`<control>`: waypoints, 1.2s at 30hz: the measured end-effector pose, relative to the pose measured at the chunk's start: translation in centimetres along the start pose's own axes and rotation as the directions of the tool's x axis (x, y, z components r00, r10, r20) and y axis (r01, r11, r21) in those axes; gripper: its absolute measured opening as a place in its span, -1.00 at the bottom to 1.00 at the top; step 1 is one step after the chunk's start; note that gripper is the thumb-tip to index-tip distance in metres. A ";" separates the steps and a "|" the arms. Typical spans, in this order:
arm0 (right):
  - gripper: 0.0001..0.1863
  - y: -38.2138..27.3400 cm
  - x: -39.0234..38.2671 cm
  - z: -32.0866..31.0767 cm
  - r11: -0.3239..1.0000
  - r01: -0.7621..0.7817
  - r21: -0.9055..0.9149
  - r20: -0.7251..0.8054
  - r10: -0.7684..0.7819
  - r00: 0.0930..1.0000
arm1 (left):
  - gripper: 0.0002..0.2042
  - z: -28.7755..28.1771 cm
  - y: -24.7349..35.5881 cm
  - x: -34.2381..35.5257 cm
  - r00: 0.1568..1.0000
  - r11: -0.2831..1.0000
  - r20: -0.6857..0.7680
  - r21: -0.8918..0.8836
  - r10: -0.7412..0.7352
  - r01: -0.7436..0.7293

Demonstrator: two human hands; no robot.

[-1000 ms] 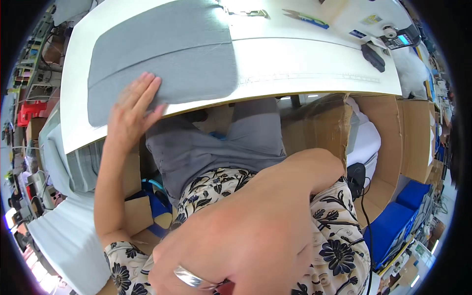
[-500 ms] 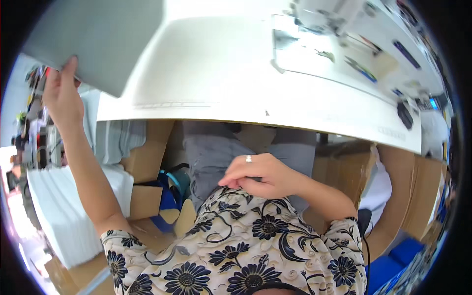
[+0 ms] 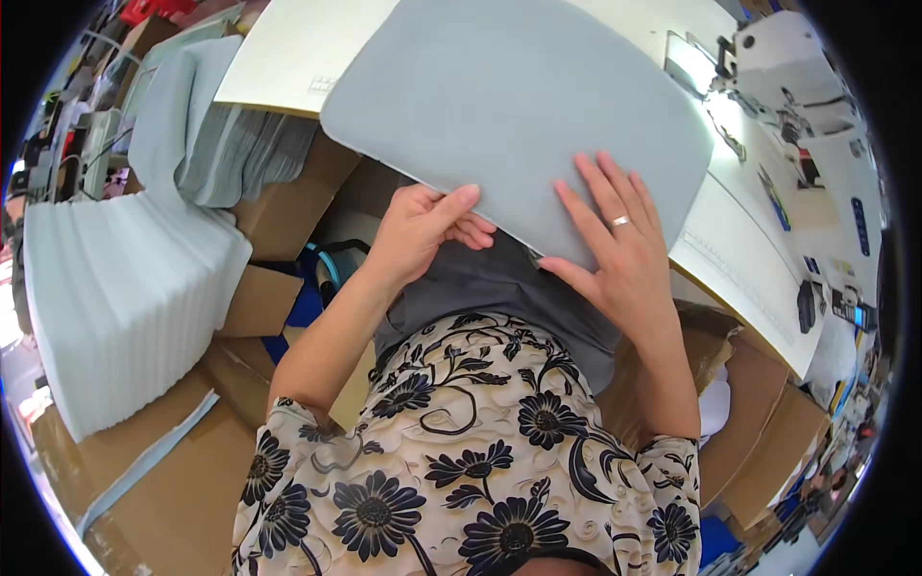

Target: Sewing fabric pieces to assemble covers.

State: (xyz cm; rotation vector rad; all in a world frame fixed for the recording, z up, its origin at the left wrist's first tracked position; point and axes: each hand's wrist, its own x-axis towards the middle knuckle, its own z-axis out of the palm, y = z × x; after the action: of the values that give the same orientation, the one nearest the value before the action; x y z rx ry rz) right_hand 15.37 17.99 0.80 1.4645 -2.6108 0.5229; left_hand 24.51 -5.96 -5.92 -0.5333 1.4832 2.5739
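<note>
A light grey fabric sheet (image 3: pixel 519 106) with rounded corners lies over the front of the white table, its near edge overhanging toward my lap. My left hand (image 3: pixel 427 226) pinches that near edge, thumb on top and fingers curled beneath. Flat on the sheet's near right part rests my right hand (image 3: pixel 619 254), its fingers spread. By the right thumb's tip a small dark thing pokes out; too little of it shows to tell what it is.
A white sewing machine (image 3: pixel 788 58) stands at the right of the white table (image 3: pixel 279 58). Green-handled snips (image 3: pixel 774 202) lie near it. To the left are a stack of white sheets (image 3: pixel 125 298), draped grey pieces (image 3: pixel 240 154) and cardboard boxes (image 3: pixel 298 192).
The grey sheet has come from the upper left to the table front before me. My left hand moved right with it; my right hand rose from my lap onto it.
</note>
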 end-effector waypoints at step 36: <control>-0.81 -1.5 -4.1 7.2 -0.329 -0.143 0.934 0.332 0.641 0.692 | -0.71 3.4 -3.2 -5.6 0.967 0.976 0.153 -0.045 -0.204 0.213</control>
State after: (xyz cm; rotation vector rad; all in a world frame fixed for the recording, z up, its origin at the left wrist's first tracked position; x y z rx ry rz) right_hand 19.33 18.07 -6.62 -0.1066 -1.9086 3.0821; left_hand 29.75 -1.05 -4.94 -0.4672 1.2335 2.4433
